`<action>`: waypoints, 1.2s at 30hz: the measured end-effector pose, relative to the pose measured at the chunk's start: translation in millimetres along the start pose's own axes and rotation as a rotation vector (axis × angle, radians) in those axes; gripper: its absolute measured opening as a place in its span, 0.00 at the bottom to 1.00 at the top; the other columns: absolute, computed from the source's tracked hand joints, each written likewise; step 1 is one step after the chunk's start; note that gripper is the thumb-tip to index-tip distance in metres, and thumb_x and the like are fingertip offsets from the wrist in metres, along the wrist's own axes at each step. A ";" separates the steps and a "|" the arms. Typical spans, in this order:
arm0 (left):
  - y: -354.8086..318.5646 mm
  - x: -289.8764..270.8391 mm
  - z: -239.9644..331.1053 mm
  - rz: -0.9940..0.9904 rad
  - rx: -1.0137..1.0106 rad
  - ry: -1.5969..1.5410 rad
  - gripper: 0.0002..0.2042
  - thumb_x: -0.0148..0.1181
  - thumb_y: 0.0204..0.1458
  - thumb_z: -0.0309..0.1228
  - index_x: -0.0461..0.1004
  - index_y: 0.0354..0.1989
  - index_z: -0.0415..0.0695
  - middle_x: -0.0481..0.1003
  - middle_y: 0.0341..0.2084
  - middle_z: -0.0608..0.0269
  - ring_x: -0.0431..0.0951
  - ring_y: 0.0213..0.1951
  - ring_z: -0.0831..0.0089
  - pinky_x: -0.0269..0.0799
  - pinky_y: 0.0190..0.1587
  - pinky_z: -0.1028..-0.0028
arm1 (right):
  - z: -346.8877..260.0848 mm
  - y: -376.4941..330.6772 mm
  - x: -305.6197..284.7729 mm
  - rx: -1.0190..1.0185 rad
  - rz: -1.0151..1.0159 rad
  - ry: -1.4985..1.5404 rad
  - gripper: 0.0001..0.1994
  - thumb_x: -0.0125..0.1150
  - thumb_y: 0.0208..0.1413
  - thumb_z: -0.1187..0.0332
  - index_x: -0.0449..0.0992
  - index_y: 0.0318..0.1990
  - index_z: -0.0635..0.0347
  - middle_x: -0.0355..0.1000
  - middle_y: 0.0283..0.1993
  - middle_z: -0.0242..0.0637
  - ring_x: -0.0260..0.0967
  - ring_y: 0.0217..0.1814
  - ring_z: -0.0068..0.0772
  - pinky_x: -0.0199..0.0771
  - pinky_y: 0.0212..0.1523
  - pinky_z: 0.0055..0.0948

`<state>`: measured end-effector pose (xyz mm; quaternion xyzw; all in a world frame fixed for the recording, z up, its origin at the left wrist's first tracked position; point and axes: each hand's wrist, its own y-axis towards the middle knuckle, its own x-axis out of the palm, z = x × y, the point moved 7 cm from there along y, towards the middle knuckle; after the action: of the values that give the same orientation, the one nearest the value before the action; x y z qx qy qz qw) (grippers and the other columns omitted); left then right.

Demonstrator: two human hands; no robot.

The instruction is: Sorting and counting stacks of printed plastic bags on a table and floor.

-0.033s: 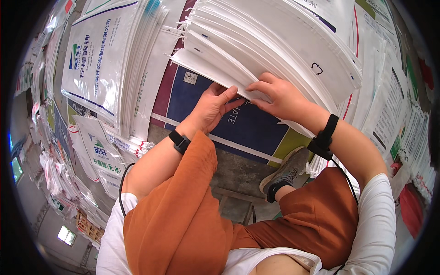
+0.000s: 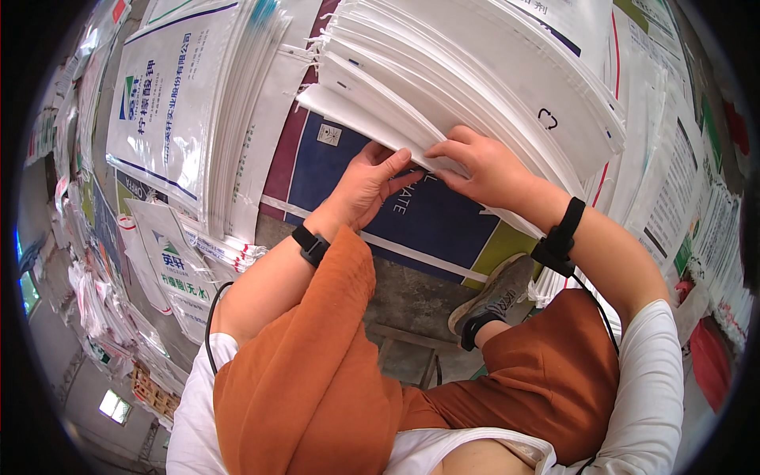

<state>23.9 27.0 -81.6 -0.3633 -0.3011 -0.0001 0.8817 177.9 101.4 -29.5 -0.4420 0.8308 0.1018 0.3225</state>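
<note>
A thick fanned stack of white woven sacks lies in front of me, its sheets curving from upper left to lower right. My left hand pinches the near edge of the front white sack, thumb on top and the other fingers underneath. At the same edge, just to the right, my right hand grips the sack with bent fingers; its fingertips are partly hidden by the folds. Beneath the hands lies a dark blue, maroon and green printed sack.
To the left stands another stack of printed white sacks, with smaller folded sacks nearer me. More sacks are piled at the right. Below are the concrete floor, my shoe and a wooden frame.
</note>
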 end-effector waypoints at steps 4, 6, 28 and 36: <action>1.8 -1.4 -1.6 0.025 0.001 -0.001 0.27 0.62 0.63 0.35 0.59 0.67 0.41 0.71 0.58 0.60 0.74 0.58 0.67 0.71 0.64 0.61 | 4.1 -1.3 -0.7 -0.004 0.044 0.006 0.18 0.62 0.54 0.76 0.78 0.52 0.48 0.70 0.44 0.41 0.74 0.43 0.46 0.77 0.42 0.39; 1.4 -1.5 -0.5 0.032 0.008 -0.029 0.28 0.65 0.61 0.35 0.61 0.65 0.38 0.68 0.58 0.55 0.72 0.59 0.65 0.75 0.62 0.63 | 5.5 -1.2 -0.6 0.016 0.054 0.010 0.18 0.61 0.54 0.76 0.78 0.53 0.48 0.70 0.44 0.41 0.74 0.42 0.46 0.77 0.41 0.39; 1.5 -17.8 -19.4 0.048 -0.119 -0.070 0.27 0.55 0.66 0.31 0.56 0.69 0.33 0.65 0.64 0.45 0.70 0.64 0.52 0.70 0.66 0.58 | 3.7 -2.8 -2.9 -0.013 0.098 -0.148 0.12 0.63 0.56 0.70 0.74 0.48 0.52 0.70 0.39 0.42 0.76 0.38 0.50 0.77 0.38 0.45; -14.1 -33.5 -46.5 -0.020 -0.405 0.145 0.24 0.57 0.63 0.39 0.65 0.67 0.46 0.70 0.62 0.58 0.72 0.63 0.64 0.70 0.63 0.59 | -50.8 -23.0 32.9 -0.124 -0.211 -0.195 0.31 0.60 0.56 0.71 0.64 0.70 0.48 0.71 0.56 0.46 0.78 0.44 0.47 0.81 0.40 0.42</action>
<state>18.1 -20.4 -116.1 -0.5288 -0.2344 -0.0956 0.8101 160.4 42.8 -8.3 -0.5340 0.7366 0.1606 0.3827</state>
